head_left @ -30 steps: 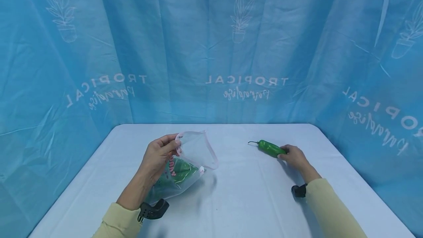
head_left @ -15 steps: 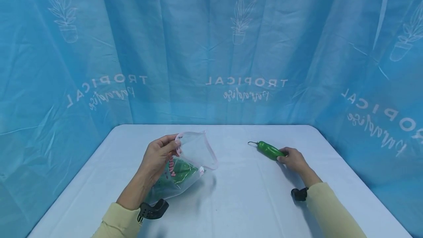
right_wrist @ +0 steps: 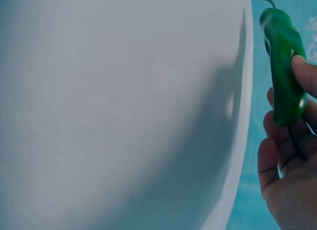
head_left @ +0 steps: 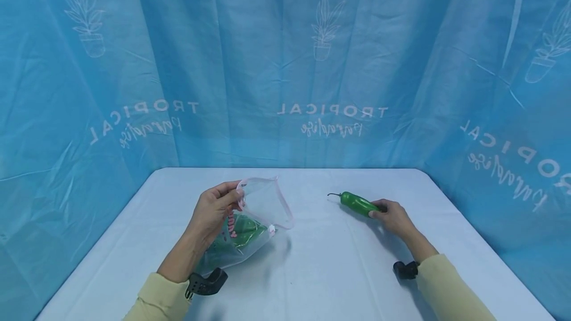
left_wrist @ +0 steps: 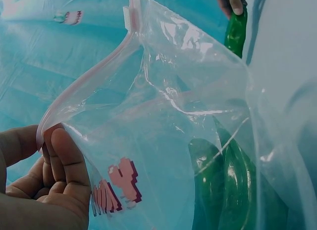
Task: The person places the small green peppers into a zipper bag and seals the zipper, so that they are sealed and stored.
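Observation:
My left hand [head_left: 217, 207] pinches the pink rim of a clear zip bag [left_wrist: 148, 111] between thumb and fingers, and the bag's mouth gapes toward the right. Several green peppers [left_wrist: 235, 180] lie inside it, seen through the plastic. A pink zip slider [head_left: 272, 230] sits at the near corner of the mouth. Over on the right side, my right hand [head_left: 392, 217] grips a single long green pepper [head_left: 357, 203] by its blunt end, its curved stem pointing left. In the right wrist view the thumb presses on this pepper [right_wrist: 283, 66] with fingers beneath.
Both things are over a white-covered table [head_left: 321, 271]. Blue curtains [head_left: 285, 63] with printed lettering hang behind the table and along both sides. A black strap device [head_left: 207, 282] is worn on each wrist.
My right hand has shifted the pepper slightly to the left, and its shadow now shows more below it. The left hand and the bag stay in place.

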A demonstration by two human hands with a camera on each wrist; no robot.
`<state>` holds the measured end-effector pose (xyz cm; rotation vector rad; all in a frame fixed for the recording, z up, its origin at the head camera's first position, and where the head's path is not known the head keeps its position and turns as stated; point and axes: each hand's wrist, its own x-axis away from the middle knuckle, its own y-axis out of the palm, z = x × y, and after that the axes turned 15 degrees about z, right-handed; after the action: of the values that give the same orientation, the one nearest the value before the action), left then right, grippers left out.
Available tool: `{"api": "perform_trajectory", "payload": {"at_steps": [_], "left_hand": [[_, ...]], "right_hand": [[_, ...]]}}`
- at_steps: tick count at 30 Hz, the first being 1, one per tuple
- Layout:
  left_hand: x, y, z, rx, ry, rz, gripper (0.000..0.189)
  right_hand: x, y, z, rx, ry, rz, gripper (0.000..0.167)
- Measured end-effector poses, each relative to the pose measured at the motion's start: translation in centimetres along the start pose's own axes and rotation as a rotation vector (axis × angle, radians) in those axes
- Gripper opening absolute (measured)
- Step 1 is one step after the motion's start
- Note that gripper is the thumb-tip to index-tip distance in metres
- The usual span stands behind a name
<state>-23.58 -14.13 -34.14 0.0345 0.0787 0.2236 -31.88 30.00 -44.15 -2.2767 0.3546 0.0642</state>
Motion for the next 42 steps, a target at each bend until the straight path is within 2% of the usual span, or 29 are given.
{"api": "perform_trajectory", "payload": {"at_steps": [21,33,42], "left_hand": [[-0.1,0.0,-0.1,-0.009,0.007,0.002,0.041],[-0.2,0.1,-0.1,-0.018,0.009,-0.001,0.042],[-0.2,0.0,0.0,0.011,0.016,-0.022,0.043]], "right_hand": [[2.9,-1.0,-3.5,-0.119,-0.096,-0.003,0.047],[4.7,-1.5,-5.6,-0.208,-0.2,-0.008,0.044],[5.8,-1.8,-7.7,-0.253,-0.252,-0.045,0.046]]}}
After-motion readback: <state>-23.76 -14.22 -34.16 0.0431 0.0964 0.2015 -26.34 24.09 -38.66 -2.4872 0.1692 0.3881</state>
